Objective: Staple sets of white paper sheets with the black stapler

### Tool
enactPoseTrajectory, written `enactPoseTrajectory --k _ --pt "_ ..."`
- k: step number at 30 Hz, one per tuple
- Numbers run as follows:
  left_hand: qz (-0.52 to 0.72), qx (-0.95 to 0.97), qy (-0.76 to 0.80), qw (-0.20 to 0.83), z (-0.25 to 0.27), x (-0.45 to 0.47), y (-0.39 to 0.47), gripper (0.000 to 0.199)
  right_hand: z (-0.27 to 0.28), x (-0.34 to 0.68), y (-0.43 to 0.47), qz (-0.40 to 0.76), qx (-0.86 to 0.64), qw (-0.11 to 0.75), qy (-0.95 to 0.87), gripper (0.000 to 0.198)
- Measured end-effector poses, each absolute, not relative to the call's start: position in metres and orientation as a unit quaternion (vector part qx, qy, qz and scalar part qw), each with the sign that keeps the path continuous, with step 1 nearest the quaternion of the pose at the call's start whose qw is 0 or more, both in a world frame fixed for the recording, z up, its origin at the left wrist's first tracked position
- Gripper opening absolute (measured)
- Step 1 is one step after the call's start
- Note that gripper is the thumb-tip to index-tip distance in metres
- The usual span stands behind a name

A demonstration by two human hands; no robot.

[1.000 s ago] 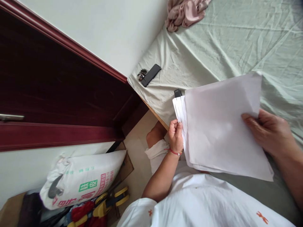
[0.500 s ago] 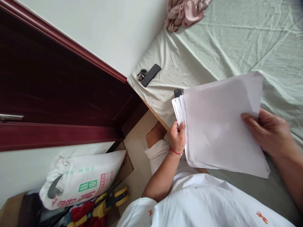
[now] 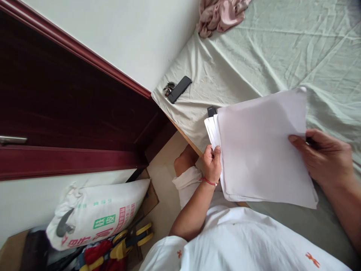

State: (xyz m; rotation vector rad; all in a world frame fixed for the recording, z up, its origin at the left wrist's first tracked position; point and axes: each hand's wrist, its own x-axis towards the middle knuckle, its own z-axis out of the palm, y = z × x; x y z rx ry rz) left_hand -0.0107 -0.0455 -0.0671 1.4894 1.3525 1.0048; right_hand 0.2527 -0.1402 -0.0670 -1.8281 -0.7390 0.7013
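Note:
A stack of white paper sheets (image 3: 262,150) is held above the bed's edge, in front of my body. My left hand (image 3: 212,162), with a red string bracelet at the wrist, grips the stack's left edge, thumb on top. The sheets are fanned unevenly on that side. My right hand (image 3: 324,154) pinches the right edge, its thumb lying on the top sheet and its fingers hidden behind. A small black object (image 3: 211,111) sticks out past the stack's upper left corner; I cannot make out what it is.
The bed (image 3: 254,56) has a wrinkled pale green sheet. On its corner lie a black phone (image 3: 179,89) and keys (image 3: 169,88). Pink cloth (image 3: 221,17) is bunched by the wall. At left are a dark red door (image 3: 70,94) and a white printed sack (image 3: 98,210) on the floor.
The upper right corner of the top sheet has come down and inward, and the paper lies flatter. My right hand has shifted slightly, still on the right edge. My left hand stays put.

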Motion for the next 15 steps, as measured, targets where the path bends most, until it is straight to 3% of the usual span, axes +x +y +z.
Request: enactPoseTrajectory --k 15 --pt "0.387 0.599 0.555 0.428 -0.0661 -0.0102 -0.0471 0.044 -0.0709 0.255 -0.1414 0.272 -0.742 0.519 -0.327 0.03"
